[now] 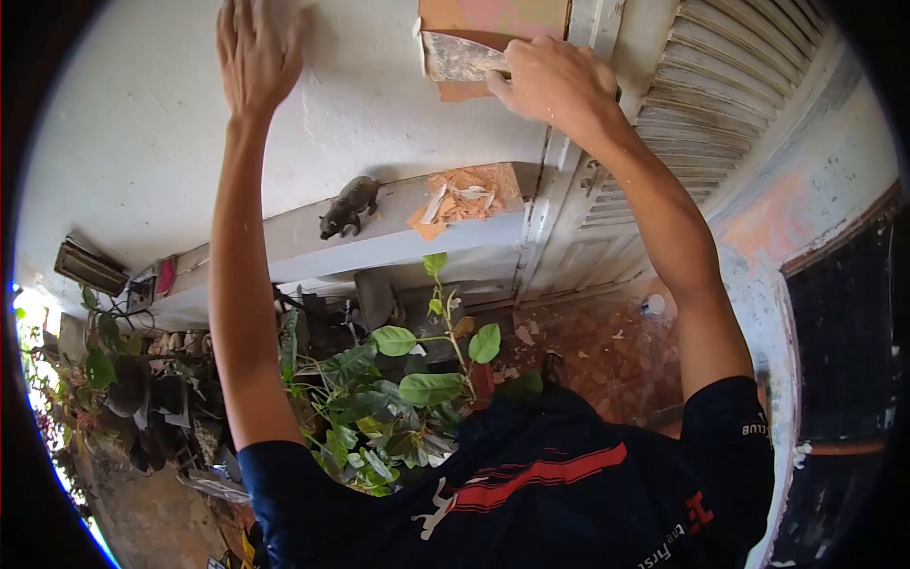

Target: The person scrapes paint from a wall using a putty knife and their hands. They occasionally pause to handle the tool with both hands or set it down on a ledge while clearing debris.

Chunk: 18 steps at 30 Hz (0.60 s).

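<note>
My right hand (559, 83) is wrapped around a scraper (460, 59) whose wide, dirt-smeared blade lies against the wall. Around the blade is a patch of exposed orange wall (507, 17), with white paint (370, 85) to its left. The scraper's handle is mostly hidden by my fingers. On the left, my left hand (258, 62) is stretched out at the white wall, slightly blurred, holding nothing. Below the hands, peeled paint flakes (466, 197) are heaped on the ledge (284, 232), beside a dark animal figurine (351, 207).
White louvred shutters (725, 85) stand right of the orange patch. Leafy plants (379, 398) grow below the ledge. A dark box-like object (90, 268) sits at its left end. Debris is scattered over the reddish tiled floor (607, 370). A dark opening (844, 332) is at far right.
</note>
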Each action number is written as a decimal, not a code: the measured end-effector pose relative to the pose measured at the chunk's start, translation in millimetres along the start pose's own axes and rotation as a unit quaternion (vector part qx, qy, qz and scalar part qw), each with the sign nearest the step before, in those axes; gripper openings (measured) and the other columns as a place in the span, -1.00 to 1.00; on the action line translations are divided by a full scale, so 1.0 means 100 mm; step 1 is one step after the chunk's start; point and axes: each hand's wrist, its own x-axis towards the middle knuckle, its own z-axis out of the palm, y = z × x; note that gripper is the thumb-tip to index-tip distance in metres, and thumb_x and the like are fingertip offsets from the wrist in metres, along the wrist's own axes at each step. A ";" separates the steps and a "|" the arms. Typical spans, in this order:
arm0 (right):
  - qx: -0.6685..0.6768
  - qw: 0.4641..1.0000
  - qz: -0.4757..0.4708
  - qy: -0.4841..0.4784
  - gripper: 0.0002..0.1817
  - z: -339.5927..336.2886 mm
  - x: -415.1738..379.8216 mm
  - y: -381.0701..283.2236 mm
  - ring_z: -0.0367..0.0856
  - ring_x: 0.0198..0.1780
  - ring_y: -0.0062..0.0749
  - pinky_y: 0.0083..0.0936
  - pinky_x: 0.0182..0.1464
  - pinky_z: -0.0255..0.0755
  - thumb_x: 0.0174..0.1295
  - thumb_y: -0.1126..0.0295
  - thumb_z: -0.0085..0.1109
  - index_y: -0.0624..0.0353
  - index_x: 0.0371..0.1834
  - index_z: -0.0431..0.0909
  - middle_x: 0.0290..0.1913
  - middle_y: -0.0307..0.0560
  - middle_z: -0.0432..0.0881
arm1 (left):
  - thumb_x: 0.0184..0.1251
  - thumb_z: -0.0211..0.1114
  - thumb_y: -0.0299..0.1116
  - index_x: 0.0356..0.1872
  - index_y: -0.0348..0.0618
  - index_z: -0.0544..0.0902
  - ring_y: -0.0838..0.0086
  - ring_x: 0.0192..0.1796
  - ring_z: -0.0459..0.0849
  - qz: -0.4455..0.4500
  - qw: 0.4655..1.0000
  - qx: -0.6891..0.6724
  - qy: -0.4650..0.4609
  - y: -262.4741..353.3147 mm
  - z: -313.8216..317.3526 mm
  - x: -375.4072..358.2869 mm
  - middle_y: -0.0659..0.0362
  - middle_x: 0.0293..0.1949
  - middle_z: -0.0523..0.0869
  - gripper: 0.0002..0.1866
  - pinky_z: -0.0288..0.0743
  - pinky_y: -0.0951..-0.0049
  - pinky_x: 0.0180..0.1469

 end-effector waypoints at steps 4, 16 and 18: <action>0.017 0.999 0.031 -0.023 -0.52 -0.06 -0.04 0.21 0.74 -0.30 0.07 -0.02 -0.16 0.61 0.35 -0.02 0.08 0.23 -0.32 0.70 -0.43 0.17 0.72 | 0.55 -0.23 0.09 0.61 -0.23 -0.02 0.05 0.67 -0.12 -0.022 0.996 0.072 -0.044 0.17 0.20 0.18 -0.06 0.64 -0.03 -0.21 -0.29 0.02 0.65; 0.008 0.999 0.029 0.014 -0.43 -0.13 0.03 0.24 0.75 -0.23 0.05 -0.04 -0.13 0.62 0.35 -0.12 0.05 0.27 -0.29 0.66 -0.41 0.13 0.71 | 0.55 -0.35 0.16 0.62 -0.18 -0.03 0.14 0.68 -0.15 -0.028 0.996 0.078 -0.032 0.14 0.21 0.17 0.01 0.65 -0.06 -0.20 -0.36 0.05 0.65; 0.011 0.999 0.038 -0.033 -0.45 -0.10 0.19 0.11 0.75 -0.21 0.04 -0.04 -0.11 0.61 0.35 -0.12 0.06 0.24 -0.27 0.67 -0.41 0.11 0.71 | 0.55 -0.35 0.16 0.62 -0.18 -0.02 0.14 0.68 -0.15 -0.033 0.996 0.079 -0.034 0.14 0.20 0.18 0.01 0.65 -0.06 -0.20 -0.36 0.05 0.65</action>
